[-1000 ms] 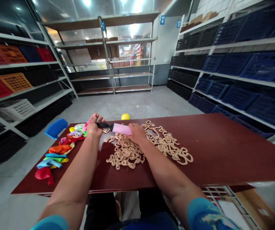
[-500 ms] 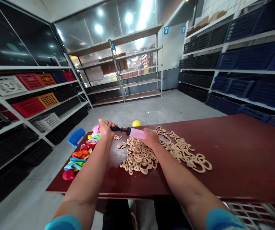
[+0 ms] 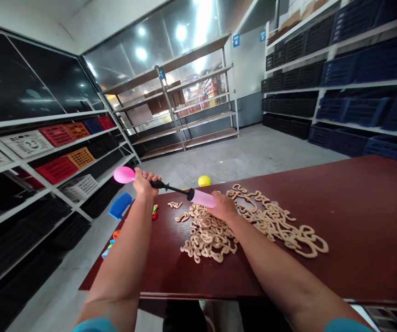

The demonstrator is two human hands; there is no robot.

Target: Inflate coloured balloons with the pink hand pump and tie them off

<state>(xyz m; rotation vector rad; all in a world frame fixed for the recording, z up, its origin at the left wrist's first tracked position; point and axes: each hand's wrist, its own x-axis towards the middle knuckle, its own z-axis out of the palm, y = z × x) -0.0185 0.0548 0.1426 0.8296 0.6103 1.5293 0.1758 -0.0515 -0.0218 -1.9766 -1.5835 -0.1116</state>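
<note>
My left hand [image 3: 145, 182] is closed round the black end of a hand pump, and a pink balloon [image 3: 124, 174], partly inflated, sticks out on its left side. The pump's pink barrel [image 3: 201, 198] is gripped at its right end by my right hand [image 3: 223, 206]. Between barrel and left hand the dark rod shows, pulled out. Below the pump lies a heap of beige curled strands [image 3: 208, 235] on the dark red table [image 3: 357, 207]. A yellow balloon [image 3: 204, 180] shows at the table's far edge.
Colourful deflated balloons [image 3: 116, 234] lie at the table's left edge, partly behind my left forearm. A blue chair [image 3: 120, 205] stands beyond that edge. Shelves with crates [image 3: 56, 169] line the left; more crates [image 3: 349, 110] fill the right shelves. Empty racks stand behind.
My hands have moved apart, and more of the pump's rod shows. The pink balloon looks larger and stands out further left. The camera view has tilted and shifted slightly.
</note>
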